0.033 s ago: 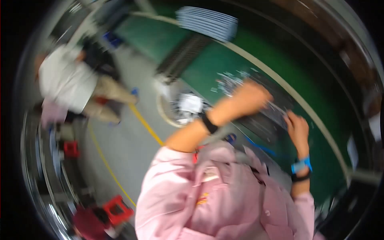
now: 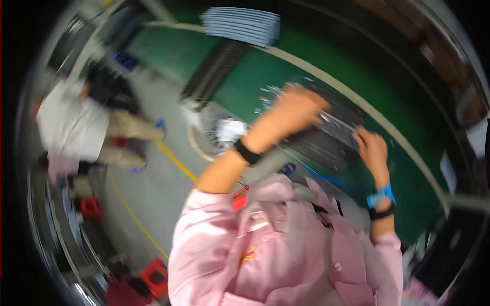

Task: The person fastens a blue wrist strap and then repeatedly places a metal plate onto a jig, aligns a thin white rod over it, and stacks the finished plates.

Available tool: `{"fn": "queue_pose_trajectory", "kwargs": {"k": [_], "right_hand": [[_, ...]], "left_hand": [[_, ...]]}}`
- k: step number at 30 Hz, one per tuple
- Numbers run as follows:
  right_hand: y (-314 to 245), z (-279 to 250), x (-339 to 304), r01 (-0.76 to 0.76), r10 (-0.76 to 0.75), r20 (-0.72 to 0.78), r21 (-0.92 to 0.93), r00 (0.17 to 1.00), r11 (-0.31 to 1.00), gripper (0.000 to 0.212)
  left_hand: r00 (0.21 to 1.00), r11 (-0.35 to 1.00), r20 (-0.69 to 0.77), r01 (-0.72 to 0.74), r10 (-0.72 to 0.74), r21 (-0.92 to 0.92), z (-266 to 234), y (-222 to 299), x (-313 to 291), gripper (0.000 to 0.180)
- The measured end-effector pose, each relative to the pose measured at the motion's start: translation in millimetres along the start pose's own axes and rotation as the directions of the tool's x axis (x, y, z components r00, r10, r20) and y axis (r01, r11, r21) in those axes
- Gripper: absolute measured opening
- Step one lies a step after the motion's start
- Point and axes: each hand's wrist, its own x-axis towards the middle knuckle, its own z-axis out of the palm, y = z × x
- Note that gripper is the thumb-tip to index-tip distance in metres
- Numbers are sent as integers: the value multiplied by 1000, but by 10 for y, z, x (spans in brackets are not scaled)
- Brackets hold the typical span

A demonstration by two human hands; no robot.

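Observation:
My left hand (image 2: 301, 107) is over the green work surface (image 2: 229, 99), its fingers curled inward and blurred by motion. To its right, my right hand (image 2: 373, 152) has thumb and fingertips pinched together. A thin, shiny, partly see-through strip (image 2: 339, 126) stretches between the two hands, each at one end of it; its exact kind is too blurred to tell. Below the hands lies a dark flat mat or tray (image 2: 319, 150). A heap of small clear and silvery pieces (image 2: 270, 97) sits beside my left hand, partly hidden by it.
A stack of pale blue ribbed sheets (image 2: 241, 26) and a dark ridged rack (image 2: 214, 71) stand on the far side. A round bin (image 2: 196, 145) with white contents is left of the bench. At the left, a person in a light shirt (image 2: 74, 120) bends over. Red stools (image 2: 154, 278) stand lower left.
The whole view has shifted, so bench, rack and stack appear farther left. Both hands keep their places at the strip, my left hand slightly higher in the picture.

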Motion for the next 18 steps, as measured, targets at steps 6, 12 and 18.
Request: {"fn": "queue_pose_trajectory", "kwargs": {"k": [6,12,18], "right_hand": [[145,408,177,-159,157,-75,-21,985,987,10],[132,547,111,-229,229,-10,39,973,973,9],[329,462,-110,-360,355,-209,13,911,933,9]], "left_hand": [[996,980,44,-90,84,179,258,-853,150,30],[987,995,135,-93,87,44,364,-965,133,25],[957,988,258,-103,130,-115,973,-577,-544,53]]}}
